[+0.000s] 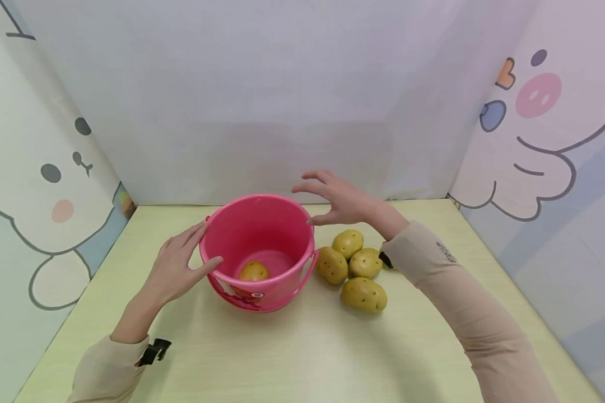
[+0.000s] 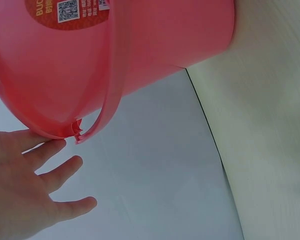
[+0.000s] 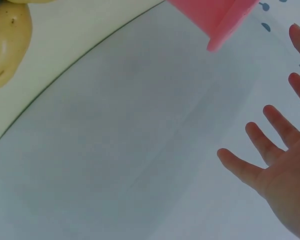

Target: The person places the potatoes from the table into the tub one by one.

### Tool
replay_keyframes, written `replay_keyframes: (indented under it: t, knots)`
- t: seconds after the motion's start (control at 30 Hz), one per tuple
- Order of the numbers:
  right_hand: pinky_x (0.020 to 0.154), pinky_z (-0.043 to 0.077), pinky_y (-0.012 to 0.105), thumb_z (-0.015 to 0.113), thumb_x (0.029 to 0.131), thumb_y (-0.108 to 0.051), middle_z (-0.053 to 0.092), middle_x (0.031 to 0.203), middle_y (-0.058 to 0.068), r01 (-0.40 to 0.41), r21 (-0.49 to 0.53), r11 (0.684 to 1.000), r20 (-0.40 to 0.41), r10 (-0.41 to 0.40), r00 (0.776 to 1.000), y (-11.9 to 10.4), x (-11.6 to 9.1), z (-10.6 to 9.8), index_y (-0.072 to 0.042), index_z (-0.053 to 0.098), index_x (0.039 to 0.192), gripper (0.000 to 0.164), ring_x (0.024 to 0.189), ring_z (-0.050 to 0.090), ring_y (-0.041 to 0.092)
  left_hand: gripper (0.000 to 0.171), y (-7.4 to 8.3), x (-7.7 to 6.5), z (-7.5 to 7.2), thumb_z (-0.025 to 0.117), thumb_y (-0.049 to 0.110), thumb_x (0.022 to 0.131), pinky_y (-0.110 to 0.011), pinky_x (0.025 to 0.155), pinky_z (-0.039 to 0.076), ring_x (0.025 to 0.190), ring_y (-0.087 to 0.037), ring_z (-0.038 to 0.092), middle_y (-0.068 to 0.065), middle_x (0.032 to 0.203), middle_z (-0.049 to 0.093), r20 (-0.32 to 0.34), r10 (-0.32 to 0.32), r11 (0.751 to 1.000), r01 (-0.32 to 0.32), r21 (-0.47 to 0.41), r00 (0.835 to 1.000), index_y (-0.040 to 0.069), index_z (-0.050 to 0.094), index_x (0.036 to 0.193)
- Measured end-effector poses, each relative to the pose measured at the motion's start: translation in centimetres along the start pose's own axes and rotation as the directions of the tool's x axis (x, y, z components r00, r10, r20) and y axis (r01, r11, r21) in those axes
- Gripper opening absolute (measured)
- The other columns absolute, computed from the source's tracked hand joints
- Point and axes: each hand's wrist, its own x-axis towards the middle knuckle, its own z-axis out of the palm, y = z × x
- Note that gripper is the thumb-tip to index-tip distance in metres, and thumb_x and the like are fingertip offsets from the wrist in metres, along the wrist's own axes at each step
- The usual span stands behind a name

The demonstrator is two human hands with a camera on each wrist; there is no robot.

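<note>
A pink bucket [image 1: 257, 224] stands upright on the table, its handle hanging down at the front. Inside, one potato [image 1: 254, 271] lies on the bottom. At the bucket's left rim is my left hand [image 1: 176, 268], thumb over the edge and fingers fairly straight along the outside. In the left wrist view, fingertips [image 2: 57, 144] touch the rim near the handle joint, while others are spread apart from it. Above the bucket's right side hovers my right hand [image 1: 340, 198], fingers spread and holding nothing. Several potatoes [image 1: 364, 295] lie on the table right of the bucket.
The pale yellow table [image 1: 292, 364] ends at a plain white back wall [image 1: 282, 101]. Side panels printed with cartoon animals [image 1: 539, 129] flank it. A dark item [image 1: 385, 259] shows by the right sleeve, and a black strap [image 1: 153, 351] is at the left cuff.
</note>
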Motion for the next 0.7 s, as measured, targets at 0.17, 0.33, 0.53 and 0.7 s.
replay_keyframes:
  t: [0.17, 0.33, 0.53, 0.7]
  knots:
    - [0.091, 0.034, 0.047, 0.07, 0.074, -0.033, 0.03, 0.135, 0.01, 0.004, -0.031, 1.0, -0.016, -0.004, 1.0, 0.9, -1.5, 0.0, -0.018, 0.044, 0.129, 0.062, 0.122, 0.025, 0.025, 0.076, -0.1, 0.0, 0.1, 0.059, 0.045, 0.078, -0.06, 0.09, 0.022, 0.118, -0.036, 0.03, -0.017, 0.134, 0.034, 0.002, -0.001, 1.0, 0.001, 0.001, 1.0, 0.006, 0.031, 0.137]
    - [0.093, 0.03, 0.05, 0.069, 0.075, -0.035, 0.03, 0.135, 0.012, 0.012, -0.053, 0.999, -0.034, -0.014, 0.999, 1.8, -2.9, 0.1, -0.018, 0.044, 0.128, 0.061, 0.122, 0.025, 0.027, 0.076, -0.1, 0.0, 0.1, 0.06, 0.045, 0.078, -0.06, 0.09, 0.022, 0.117, -0.037, 0.03, -0.017, 0.134, 0.034, 0.002, -0.001, 1.0, 0.001, 0.002, 1.0, 0.006, 0.03, 0.137]
    - [0.093, 0.027, 0.053, 0.069, 0.074, -0.037, 0.028, 0.137, 0.012, -0.011, -0.074, 0.997, -0.047, 0.008, 0.999, 2.6, -4.4, 0.4, -0.02, 0.043, 0.13, 0.064, 0.123, 0.023, 0.029, 0.076, -0.1, 0.0, 0.1, 0.06, 0.044, 0.078, -0.06, 0.09, 0.023, 0.117, -0.037, 0.03, -0.018, 0.133, 0.034, -0.004, 0.001, 1.0, -0.001, -0.001, 1.0, 0.005, 0.031, 0.137]
    - [0.095, 0.024, 0.054, 0.069, 0.074, -0.039, 0.027, 0.138, 0.012, -0.034, -0.092, 0.995, -0.053, 0.029, 0.998, 3.1, -5.6, 0.8, -0.02, 0.04, 0.131, 0.067, 0.124, 0.023, 0.03, 0.076, -0.1, 0.0, 0.1, 0.061, 0.044, 0.078, -0.06, 0.089, 0.023, 0.117, -0.037, 0.031, -0.018, 0.133, 0.035, -0.006, -0.001, 1.0, 0.001, -0.004, 1.0, 0.005, 0.032, 0.136]
